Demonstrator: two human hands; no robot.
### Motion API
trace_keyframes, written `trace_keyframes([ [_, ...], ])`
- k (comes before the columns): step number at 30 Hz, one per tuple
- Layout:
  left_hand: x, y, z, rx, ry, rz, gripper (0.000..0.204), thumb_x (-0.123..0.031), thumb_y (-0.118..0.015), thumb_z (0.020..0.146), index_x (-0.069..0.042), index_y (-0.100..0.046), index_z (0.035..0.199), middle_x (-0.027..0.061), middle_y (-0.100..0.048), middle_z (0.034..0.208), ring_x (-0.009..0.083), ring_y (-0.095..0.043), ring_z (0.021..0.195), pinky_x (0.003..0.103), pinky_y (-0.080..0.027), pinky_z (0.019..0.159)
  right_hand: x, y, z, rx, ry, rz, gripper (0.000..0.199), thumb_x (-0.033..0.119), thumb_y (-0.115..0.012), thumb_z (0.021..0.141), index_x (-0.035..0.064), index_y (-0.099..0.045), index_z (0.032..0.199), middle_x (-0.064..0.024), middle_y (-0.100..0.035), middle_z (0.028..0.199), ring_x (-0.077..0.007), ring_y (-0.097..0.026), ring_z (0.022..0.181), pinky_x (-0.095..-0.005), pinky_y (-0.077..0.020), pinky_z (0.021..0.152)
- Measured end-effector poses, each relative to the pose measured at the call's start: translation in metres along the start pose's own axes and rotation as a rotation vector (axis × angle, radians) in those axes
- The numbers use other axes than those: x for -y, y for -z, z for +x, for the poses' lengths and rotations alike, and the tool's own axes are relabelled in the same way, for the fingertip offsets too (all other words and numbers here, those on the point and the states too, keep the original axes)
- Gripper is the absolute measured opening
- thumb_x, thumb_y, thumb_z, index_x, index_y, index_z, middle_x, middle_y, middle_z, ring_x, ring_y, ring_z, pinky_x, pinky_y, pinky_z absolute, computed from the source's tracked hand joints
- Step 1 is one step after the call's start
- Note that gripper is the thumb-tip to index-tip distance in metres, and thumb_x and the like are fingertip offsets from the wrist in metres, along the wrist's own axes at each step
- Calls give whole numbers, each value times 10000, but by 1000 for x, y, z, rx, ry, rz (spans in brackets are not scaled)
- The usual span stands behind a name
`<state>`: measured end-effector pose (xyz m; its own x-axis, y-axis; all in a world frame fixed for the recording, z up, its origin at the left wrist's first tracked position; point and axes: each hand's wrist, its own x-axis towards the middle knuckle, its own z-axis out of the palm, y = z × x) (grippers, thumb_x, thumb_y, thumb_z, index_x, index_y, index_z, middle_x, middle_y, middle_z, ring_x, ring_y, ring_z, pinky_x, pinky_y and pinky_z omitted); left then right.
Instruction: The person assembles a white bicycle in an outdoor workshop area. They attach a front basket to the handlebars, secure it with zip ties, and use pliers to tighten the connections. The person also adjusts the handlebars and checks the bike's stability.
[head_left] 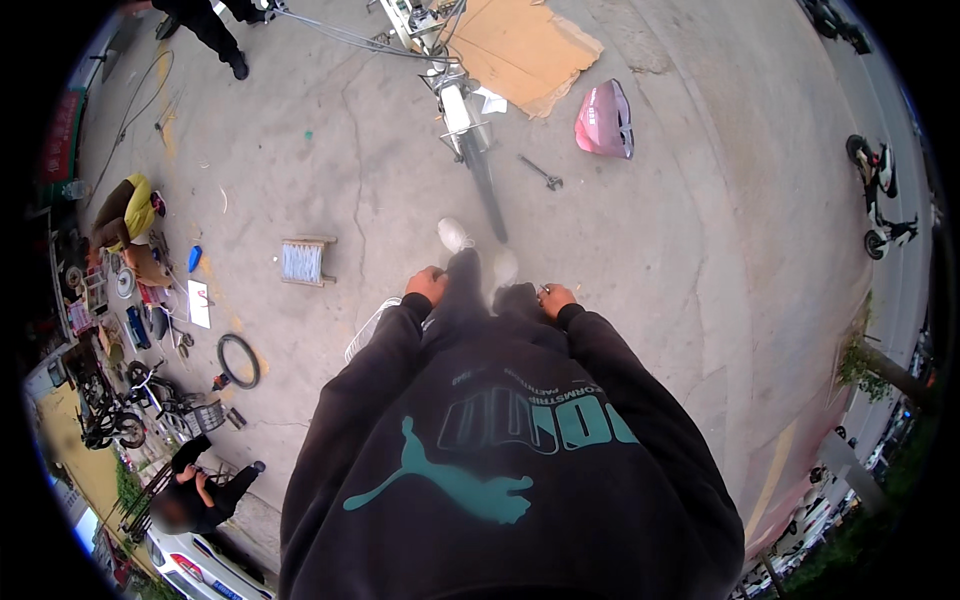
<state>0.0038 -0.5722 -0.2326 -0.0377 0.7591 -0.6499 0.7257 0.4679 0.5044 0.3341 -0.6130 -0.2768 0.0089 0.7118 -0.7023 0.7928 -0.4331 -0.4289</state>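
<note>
Your 2 hands hang low at your thighs, knuckles forward. Your left hand [428,285] is curled into a loose fist just above a white wire basket [372,328] at your left hip; whether it grips the rim you cannot tell. Your right hand [555,298] is half closed around a small metallic piece, too small to identify. Straight ahead, beyond your white shoes [455,235], the stripped white scooter frame [455,95] lies with its long axis running away from you, its black front wheel [487,190] pointing back at your feet, about equally near both hands. A dull steel cross wrench [542,176] rests on the rough grey concrete to the right of the wheel, nearer your right hand, with a glossy pink body panel [605,120] and flat brown cardboard [525,45] beyond.
</note>
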Motion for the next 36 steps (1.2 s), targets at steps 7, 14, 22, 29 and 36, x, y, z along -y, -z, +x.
trace_keyframes([
  [7, 29, -22, -45, 27, 58, 103, 358, -320, -596, 840, -37, -667, 1048, 205, -662, 1066, 359, -614, 1042, 428, -475, 911, -70, 0, 15, 13, -29, -66, 329, 325, -526, 916, 45, -696, 892, -106, -708, 761, -266, -689, 782, -397, -518, 770],
  [14, 34, 17, -22, -117, 128, 149, 438, -322, -616, 834, -13, -601, 1145, 198, -668, 1041, 344, -626, 1018, 427, -483, 903, -90, 0, 19, 10, -124, -6, 328, 319, -528, 908, 41, -701, 894, -98, -713, 759, -228, -699, 750, -368, -537, 744],
  [22, -147, 166, 116, -521, -433, -283, 598, -363, -625, 897, 64, -460, 1282, 216, -594, 1134, 290, -662, 860, 369, -524, 770, 4, 56, 76, -106, 156, 157, 335, 324, -560, 894, 22, -702, 918, -120, -692, 729, -215, -676, 692, -348, -513, 678],
  [29, -235, 233, 172, -306, -319, -672, 564, -388, -581, 932, 33, -454, 1286, 166, -586, 1149, 215, -653, 890, 328, -528, 727, 367, 240, 71, -619, 490, 508, 639, 485, -730, 765, -27, -638, 1137, -203, -686, 884, -230, -660, 897, -347, -502, 785],
  [36, -248, 239, 151, -18, -383, -950, 348, -319, -484, 995, -52, -489, 1218, 99, -576, 1023, 173, -650, 794, 289, -516, 672, 412, 254, 163, -570, 208, 382, 372, 382, -565, 887, 28, -655, 953, -256, -649, 909, -430, -618, 910, -450, -485, 786],
])
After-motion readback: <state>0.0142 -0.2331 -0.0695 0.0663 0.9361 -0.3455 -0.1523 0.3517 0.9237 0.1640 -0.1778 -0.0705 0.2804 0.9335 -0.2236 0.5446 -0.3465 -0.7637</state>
